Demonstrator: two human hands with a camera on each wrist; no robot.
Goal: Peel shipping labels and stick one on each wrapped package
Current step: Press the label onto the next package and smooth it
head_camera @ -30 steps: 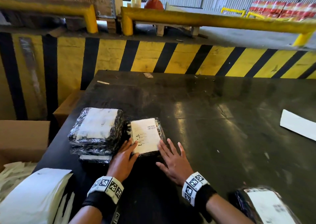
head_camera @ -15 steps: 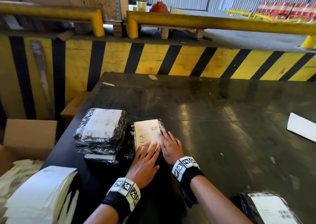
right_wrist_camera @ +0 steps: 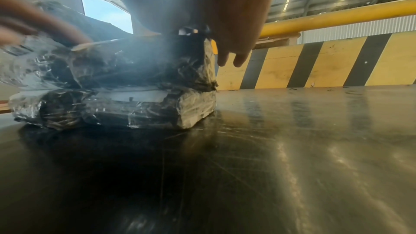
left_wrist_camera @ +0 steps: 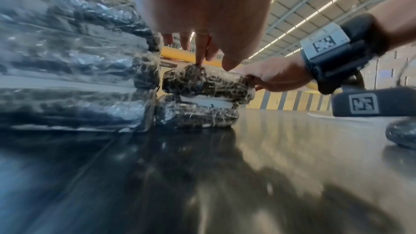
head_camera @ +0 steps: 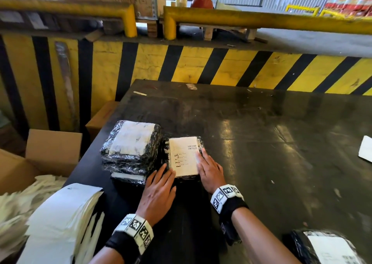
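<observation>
A black film-wrapped package (head_camera: 183, 180) with a white shipping label (head_camera: 182, 156) on top lies on a second wrapped package (left_wrist_camera: 198, 113) on the dark table (head_camera: 261, 142). My left hand (head_camera: 163, 174) is flat, and its fingertips touch the package's near-left corner. My right hand (head_camera: 203, 160) lies flat with straight fingers pressing the label's right edge. A taller stack of wrapped packages (head_camera: 130, 144) stands just to the left, touching it. In the right wrist view the two stacked packages (right_wrist_camera: 117, 86) fill the left half, under my right hand (right_wrist_camera: 234, 56).
A big roll of white labels (head_camera: 60, 223) sits at the near left beside a cardboard box (head_camera: 52, 151) of paper waste. Another labelled package (head_camera: 326, 247) lies at the near right. A white sheet (head_camera: 365, 151) is at the right edge. A yellow-and-black barrier (head_camera: 201, 66) stands behind the table.
My left hand slid across the label's lower part and drew back to the near-left corner. My right hand moved up from the package's near-right corner onto the label's right edge.
</observation>
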